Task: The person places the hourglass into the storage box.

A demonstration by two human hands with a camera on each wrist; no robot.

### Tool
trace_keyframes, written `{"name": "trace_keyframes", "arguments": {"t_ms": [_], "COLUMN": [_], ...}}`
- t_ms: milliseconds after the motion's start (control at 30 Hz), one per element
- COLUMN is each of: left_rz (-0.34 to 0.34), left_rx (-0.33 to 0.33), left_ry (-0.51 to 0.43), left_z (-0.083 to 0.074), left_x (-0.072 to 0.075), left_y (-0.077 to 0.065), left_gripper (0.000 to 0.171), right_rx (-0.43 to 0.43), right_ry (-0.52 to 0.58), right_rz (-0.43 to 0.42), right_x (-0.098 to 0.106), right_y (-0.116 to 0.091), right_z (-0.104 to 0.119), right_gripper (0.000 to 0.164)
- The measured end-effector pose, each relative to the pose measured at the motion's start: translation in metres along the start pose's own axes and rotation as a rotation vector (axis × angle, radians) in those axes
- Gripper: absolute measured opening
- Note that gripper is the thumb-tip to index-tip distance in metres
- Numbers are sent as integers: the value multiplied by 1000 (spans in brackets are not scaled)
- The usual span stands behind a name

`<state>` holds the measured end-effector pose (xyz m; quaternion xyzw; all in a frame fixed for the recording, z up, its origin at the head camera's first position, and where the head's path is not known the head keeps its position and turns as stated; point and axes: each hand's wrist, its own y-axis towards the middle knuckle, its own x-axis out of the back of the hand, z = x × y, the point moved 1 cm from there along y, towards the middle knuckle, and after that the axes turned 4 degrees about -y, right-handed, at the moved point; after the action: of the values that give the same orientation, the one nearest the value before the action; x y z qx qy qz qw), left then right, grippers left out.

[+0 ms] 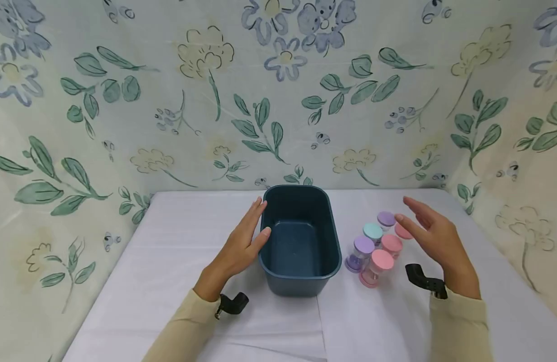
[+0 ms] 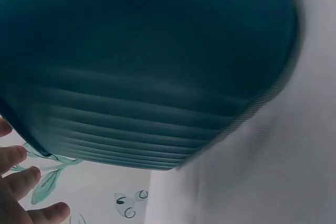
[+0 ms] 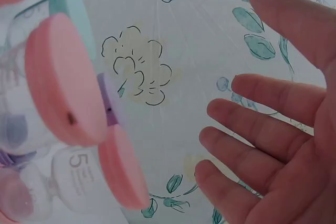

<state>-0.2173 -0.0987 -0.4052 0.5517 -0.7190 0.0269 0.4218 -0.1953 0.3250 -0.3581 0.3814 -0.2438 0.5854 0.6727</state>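
A dark teal plastic bin (image 1: 293, 285), with bare walls and floor inside, stands upright on the table. My left hand (image 1: 233, 254) is at its left rim with fingers extended and thumb spread; whether it touches the rim I cannot tell. To the right of the bin several small sand timers stand close together: a pink-capped timer (image 1: 381, 260) in front, a purple-capped timer (image 1: 363, 245), a teal-capped timer (image 1: 373, 231) and others behind. My right hand (image 1: 441, 244) hovers beside the group, fingers apart and holding nothing. In the right wrist view, a gap separates its fingers (image 3: 257, 124) from the pink caps (image 3: 65, 80).
A white cloth (image 1: 187, 241) covers the table, with a fold line running forward from the bin. Floral fabric (image 1: 242, 100) hangs behind and along both sides. Each wrist carries a black camera mount, such as the right mount (image 1: 425, 279).
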Motion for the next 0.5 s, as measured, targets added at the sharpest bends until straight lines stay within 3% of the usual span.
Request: {"name": "trace_keyframes", "arguments": {"t_ms": [167, 333, 500], "left_rz": [-12, -68, -102], "left_rx": [9, 39, 38], "left_ry": [-103, -185, -191], "left_z": [10, 14, 15], "left_x": [-1, -8, -13], "left_y": [-1, 2, 8], "left_gripper": [61, 56, 56], "right_rx": [17, 27, -16], "right_ry": [3, 3, 33], "right_rz": [6, 36, 72], "right_x": [-4, -3, 0], "right_y": [2, 2, 5], "right_z": [-10, -26, -40], "right_gripper": [64, 63, 63]}}
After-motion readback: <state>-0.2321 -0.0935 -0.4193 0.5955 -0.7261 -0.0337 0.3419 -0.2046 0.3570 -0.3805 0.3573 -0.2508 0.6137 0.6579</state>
